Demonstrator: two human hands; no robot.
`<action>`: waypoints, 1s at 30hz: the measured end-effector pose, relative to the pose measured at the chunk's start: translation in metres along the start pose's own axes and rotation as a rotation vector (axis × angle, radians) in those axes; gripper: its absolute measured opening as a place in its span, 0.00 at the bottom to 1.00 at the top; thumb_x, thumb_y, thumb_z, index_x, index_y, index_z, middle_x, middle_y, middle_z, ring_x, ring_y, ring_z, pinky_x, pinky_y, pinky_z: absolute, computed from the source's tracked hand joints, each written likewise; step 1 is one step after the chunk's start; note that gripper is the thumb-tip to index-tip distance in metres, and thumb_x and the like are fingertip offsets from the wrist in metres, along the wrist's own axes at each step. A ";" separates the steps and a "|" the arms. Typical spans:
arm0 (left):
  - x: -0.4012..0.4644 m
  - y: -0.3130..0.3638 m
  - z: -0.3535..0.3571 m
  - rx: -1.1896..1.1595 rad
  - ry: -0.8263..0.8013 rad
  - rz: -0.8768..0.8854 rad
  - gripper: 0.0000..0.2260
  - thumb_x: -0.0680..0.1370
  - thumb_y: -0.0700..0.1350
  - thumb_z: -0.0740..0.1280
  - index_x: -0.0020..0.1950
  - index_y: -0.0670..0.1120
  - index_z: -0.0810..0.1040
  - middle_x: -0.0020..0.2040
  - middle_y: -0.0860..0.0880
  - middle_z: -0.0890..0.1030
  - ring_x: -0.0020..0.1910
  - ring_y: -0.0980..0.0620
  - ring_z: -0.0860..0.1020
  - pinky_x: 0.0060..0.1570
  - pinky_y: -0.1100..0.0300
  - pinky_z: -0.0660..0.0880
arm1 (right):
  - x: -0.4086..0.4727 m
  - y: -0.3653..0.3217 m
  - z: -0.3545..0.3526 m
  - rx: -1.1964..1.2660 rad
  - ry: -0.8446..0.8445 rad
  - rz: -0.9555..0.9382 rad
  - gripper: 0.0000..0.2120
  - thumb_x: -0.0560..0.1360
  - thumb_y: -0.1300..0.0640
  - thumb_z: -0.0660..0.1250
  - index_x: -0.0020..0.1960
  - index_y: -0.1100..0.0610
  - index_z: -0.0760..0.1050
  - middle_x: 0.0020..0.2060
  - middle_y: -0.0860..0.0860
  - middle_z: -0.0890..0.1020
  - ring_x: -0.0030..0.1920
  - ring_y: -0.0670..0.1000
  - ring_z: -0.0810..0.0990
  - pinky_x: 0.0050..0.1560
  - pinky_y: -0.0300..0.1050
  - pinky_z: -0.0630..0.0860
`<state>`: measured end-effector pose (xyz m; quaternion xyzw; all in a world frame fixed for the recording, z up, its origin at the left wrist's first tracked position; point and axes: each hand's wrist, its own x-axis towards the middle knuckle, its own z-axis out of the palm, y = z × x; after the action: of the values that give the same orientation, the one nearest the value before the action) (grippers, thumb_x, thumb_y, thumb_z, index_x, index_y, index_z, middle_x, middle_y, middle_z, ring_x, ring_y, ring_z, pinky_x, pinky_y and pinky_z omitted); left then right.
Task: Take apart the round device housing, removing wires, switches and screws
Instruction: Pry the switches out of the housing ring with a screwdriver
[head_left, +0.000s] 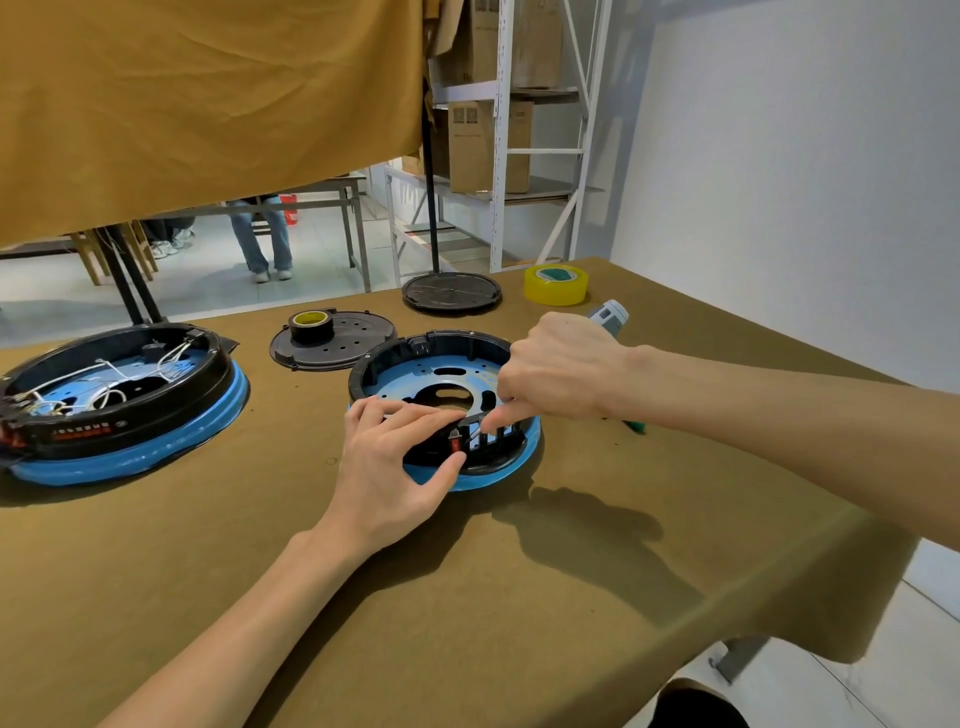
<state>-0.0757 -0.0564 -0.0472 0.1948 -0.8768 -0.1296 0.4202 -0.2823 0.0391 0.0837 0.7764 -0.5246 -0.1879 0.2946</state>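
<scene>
A round black housing with a blue base (441, 379) lies open on the table's middle, its inside bare of wires. My left hand (395, 462) holds its near rim, thumb beside a small red switch (456, 445) set in the rim. My right hand (556, 371) reaches in from the right, fingers curled, with the index finger pointing down at the slotted rim part next to the switch. What the right fingertips pinch is too small to tell. A second round housing (119, 400) full of white wires sits at the far left.
A black cover plate (358, 345) with a dark tape roll (311, 325) on it lies behind the housing. Another black disc (452, 293) and a yellow tape roll (556, 284) sit farther back. A grey electric screwdriver (608, 317) lies behind my right hand. Table edge is at right.
</scene>
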 end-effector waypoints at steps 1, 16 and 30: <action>0.000 0.000 0.000 0.001 0.001 0.001 0.20 0.75 0.60 0.69 0.66 0.57 0.82 0.57 0.63 0.81 0.60 0.58 0.71 0.66 0.60 0.59 | 0.000 0.003 0.001 -0.005 0.034 0.006 0.32 0.78 0.28 0.48 0.38 0.52 0.74 0.26 0.46 0.70 0.28 0.50 0.75 0.28 0.42 0.68; 0.002 0.003 -0.001 0.007 -0.011 -0.004 0.20 0.75 0.59 0.69 0.66 0.56 0.82 0.57 0.60 0.84 0.59 0.56 0.73 0.66 0.54 0.61 | 0.011 0.014 0.032 0.139 0.156 -0.044 0.36 0.75 0.25 0.41 0.39 0.51 0.74 0.24 0.45 0.66 0.24 0.47 0.69 0.25 0.41 0.63; 0.001 -0.004 -0.003 0.000 -0.030 0.013 0.21 0.76 0.62 0.68 0.66 0.57 0.81 0.57 0.60 0.83 0.61 0.55 0.74 0.68 0.54 0.61 | 0.010 0.011 0.013 0.024 0.069 -0.083 0.30 0.77 0.28 0.47 0.31 0.51 0.62 0.24 0.46 0.66 0.24 0.47 0.66 0.27 0.42 0.64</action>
<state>-0.0731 -0.0612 -0.0463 0.1872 -0.8842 -0.1300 0.4077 -0.2941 0.0230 0.0810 0.8069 -0.4837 -0.1669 0.2952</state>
